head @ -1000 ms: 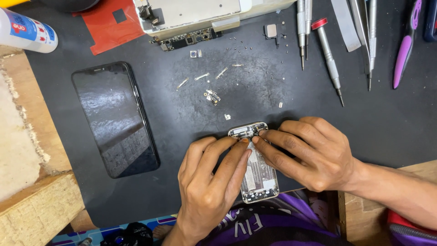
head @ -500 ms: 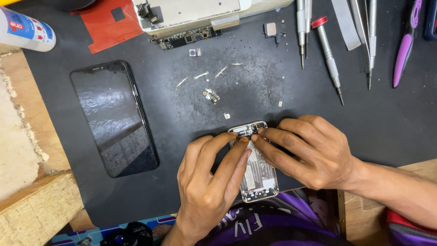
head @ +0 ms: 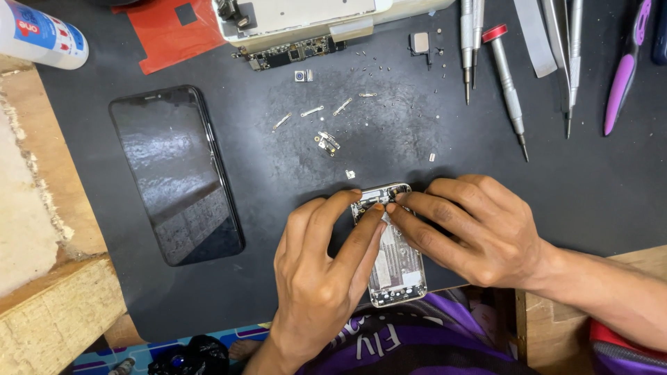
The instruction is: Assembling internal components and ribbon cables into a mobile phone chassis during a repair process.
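Both hands, the left hand (head: 316, 278) and the right hand (head: 476, 229), are still pinching the top end of the opened silver phone shell (head: 390, 250), unmoved, lying on the black bench mat (head: 590, 201). One dark-screened black phone (head: 174, 173) is lying left; four metal-shafted screwdrivers (head: 507, 83) are lying above.

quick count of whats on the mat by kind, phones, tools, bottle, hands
phones: 3 (black phone, opened housing under both hands, dismantled one at the top)
screwdrivers: 3 (two silver, one red-capped)
tweezers: 1
purple pry tool: 1
bottle: 1
hands: 2 (left hand, right hand)
total: 11, loose small parts not counted
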